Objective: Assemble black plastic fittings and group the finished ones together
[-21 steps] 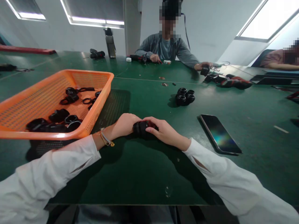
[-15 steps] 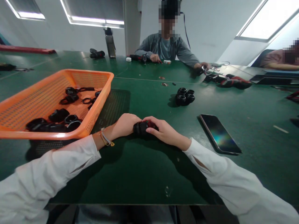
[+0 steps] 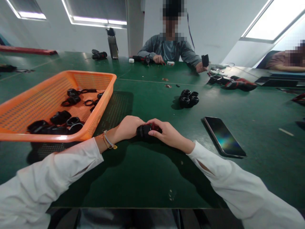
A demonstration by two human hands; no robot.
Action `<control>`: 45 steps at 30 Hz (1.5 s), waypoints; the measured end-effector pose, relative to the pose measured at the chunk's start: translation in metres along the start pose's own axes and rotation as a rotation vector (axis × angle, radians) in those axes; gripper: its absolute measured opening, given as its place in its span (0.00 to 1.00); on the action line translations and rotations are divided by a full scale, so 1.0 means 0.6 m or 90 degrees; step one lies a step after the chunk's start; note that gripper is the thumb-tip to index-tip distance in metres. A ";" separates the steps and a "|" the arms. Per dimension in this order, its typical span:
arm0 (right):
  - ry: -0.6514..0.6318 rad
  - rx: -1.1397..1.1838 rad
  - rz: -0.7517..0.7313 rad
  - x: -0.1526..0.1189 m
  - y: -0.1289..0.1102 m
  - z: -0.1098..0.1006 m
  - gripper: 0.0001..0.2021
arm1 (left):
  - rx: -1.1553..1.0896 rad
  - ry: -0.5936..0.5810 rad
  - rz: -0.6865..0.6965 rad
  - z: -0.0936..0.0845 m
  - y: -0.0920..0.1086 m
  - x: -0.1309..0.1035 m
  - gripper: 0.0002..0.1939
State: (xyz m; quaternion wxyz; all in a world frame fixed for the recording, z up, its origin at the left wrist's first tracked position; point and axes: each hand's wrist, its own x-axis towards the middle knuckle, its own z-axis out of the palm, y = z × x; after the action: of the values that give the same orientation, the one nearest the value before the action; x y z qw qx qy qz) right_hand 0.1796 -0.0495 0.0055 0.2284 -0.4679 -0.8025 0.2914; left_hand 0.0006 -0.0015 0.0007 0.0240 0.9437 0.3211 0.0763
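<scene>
Black part [image 3: 143, 130] low over green table [image 3: 143, 178], between both hands; contact with table hidden. Long axis roughly nine to three o'clock. Right hand [image 3: 165, 132] at three, thumb and fingers curled round that end, grasping. Left hand [image 3: 130, 127] at nine, against other end, fingers hidden, cannot tell grip. Both equally near. Outward: bunched black rings [image 3: 189, 98] at two, phone [image 3: 224, 136] at three, orange tray [image 3: 47, 137] between nine and ten.
</scene>
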 end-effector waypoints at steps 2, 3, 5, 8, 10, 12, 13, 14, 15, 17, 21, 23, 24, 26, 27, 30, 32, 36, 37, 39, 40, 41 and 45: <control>-0.001 0.012 -0.012 -0.001 0.002 -0.001 0.13 | 0.004 -0.006 -0.002 0.000 0.000 0.000 0.10; -0.003 0.016 -0.020 -0.002 0.003 -0.001 0.14 | 0.004 -0.010 -0.004 0.000 0.000 0.000 0.10; -0.006 0.018 -0.034 -0.004 0.003 -0.002 0.18 | 0.001 -0.018 -0.009 -0.001 0.001 0.001 0.10; -0.006 0.012 -0.038 -0.005 0.002 -0.002 0.20 | -0.003 -0.027 -0.013 -0.002 0.001 0.001 0.09; -0.004 0.009 -0.030 -0.005 0.000 -0.001 0.20 | -0.004 -0.024 -0.011 -0.004 0.002 0.001 0.09; -0.004 0.004 -0.019 -0.004 -0.002 -0.001 0.20 | -0.007 -0.018 -0.007 -0.004 0.002 0.000 0.09; -0.005 -0.001 -0.013 -0.004 -0.003 -0.001 0.20 | -0.009 -0.015 -0.007 -0.004 0.002 0.000 0.09; -0.005 -0.006 -0.009 -0.003 -0.004 -0.001 0.19 | -0.010 -0.013 -0.008 -0.004 0.002 0.000 0.09; -0.005 -0.010 -0.004 -0.003 -0.005 -0.001 0.19 | -0.011 -0.013 -0.010 -0.003 0.002 0.000 0.09; -0.007 -0.017 0.001 -0.002 -0.006 -0.001 0.19 | -0.011 -0.014 -0.016 -0.002 0.001 0.000 0.09; -0.009 -0.029 0.007 -0.002 -0.009 -0.001 0.18 | -0.007 -0.013 -0.015 -0.001 0.000 0.001 0.09; -0.013 -0.038 0.016 -0.002 -0.010 -0.002 0.18 | 0.002 -0.014 -0.014 -0.002 0.000 0.001 0.09; -0.015 -0.043 0.020 -0.002 -0.011 -0.002 0.17 | 0.008 -0.015 -0.015 -0.003 0.001 0.001 0.09; -0.015 -0.059 0.026 -0.002 -0.011 -0.001 0.17 | 0.019 -0.018 -0.019 -0.004 0.003 0.001 0.09; -0.014 -0.069 0.027 -0.002 -0.012 -0.001 0.17 | 0.024 -0.019 -0.021 -0.005 0.004 0.001 0.09; -0.012 -0.097 0.028 0.000 -0.011 0.001 0.14 | 0.034 -0.018 -0.022 -0.006 0.005 0.000 0.09; -0.011 -0.120 0.027 0.001 -0.011 0.002 0.12 | 0.037 -0.018 -0.022 -0.006 0.005 0.001 0.09; -0.007 -0.172 0.026 0.004 -0.012 0.005 0.11 | 0.051 -0.020 -0.022 -0.005 0.005 0.001 0.09; -0.007 -0.182 0.027 0.004 -0.012 0.006 0.12 | 0.057 -0.021 -0.023 -0.004 0.005 0.001 0.10; -0.009 -0.198 0.032 0.006 -0.012 0.008 0.12 | 0.068 -0.017 -0.027 -0.004 0.003 0.001 0.11; -0.009 -0.205 0.036 0.006 -0.012 0.009 0.13 | 0.072 -0.014 -0.027 -0.003 0.003 0.001 0.11; -0.008 -0.210 0.041 0.007 -0.012 0.010 0.13 | 0.076 -0.009 -0.028 -0.003 0.002 0.001 0.12; 0.019 -0.181 0.051 0.007 -0.010 0.014 0.10 | 0.077 0.007 -0.055 -0.003 0.002 0.001 0.12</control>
State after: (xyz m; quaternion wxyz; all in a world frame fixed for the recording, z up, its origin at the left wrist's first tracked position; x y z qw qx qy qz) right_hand 0.1684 -0.0501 0.0040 0.1595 -0.5315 -0.8129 0.1769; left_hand 0.0016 -0.0023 0.0026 -0.0313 0.9282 0.3658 0.0610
